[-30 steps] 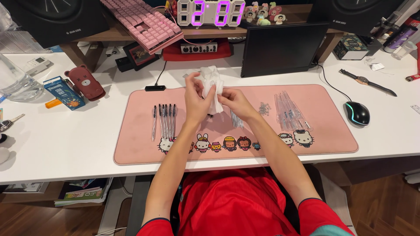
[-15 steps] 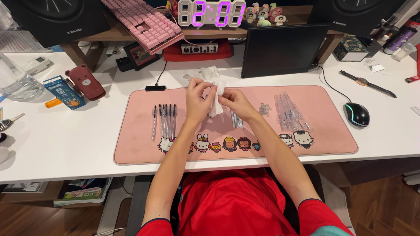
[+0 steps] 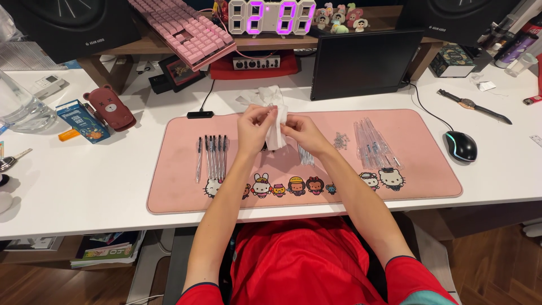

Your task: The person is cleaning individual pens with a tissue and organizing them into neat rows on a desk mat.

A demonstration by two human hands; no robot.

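Both my hands are raised over the middle of a pink desk mat (image 3: 186, 192). My left hand (image 3: 254, 129) and my right hand (image 3: 299, 131) together pinch a white tissue (image 3: 276, 131), which seems wrapped around a thin clear pen part that I can barely make out. A row of several assembled black pens (image 3: 213, 156) lies on the mat to the left of my left hand. Clear pen barrels (image 3: 372, 144) lie in a pile to the right, with small springs (image 3: 340, 140) and thin refills (image 3: 305, 156) close to my right wrist.
More crumpled tissue (image 3: 257, 95) lies behind the mat. A dark tablet (image 3: 364, 63) stands at the back right, a pink keyboard (image 3: 183, 29) and a digital clock (image 3: 272, 17) on a shelf. A mouse (image 3: 460, 146), a wristwatch (image 3: 471, 105), a brown case (image 3: 110, 107) and a small carton (image 3: 83, 120) sit around.
My hands have shifted slightly on the tissue, working it between the fingers; they stay in the same place above the mat. Nothing else moved.
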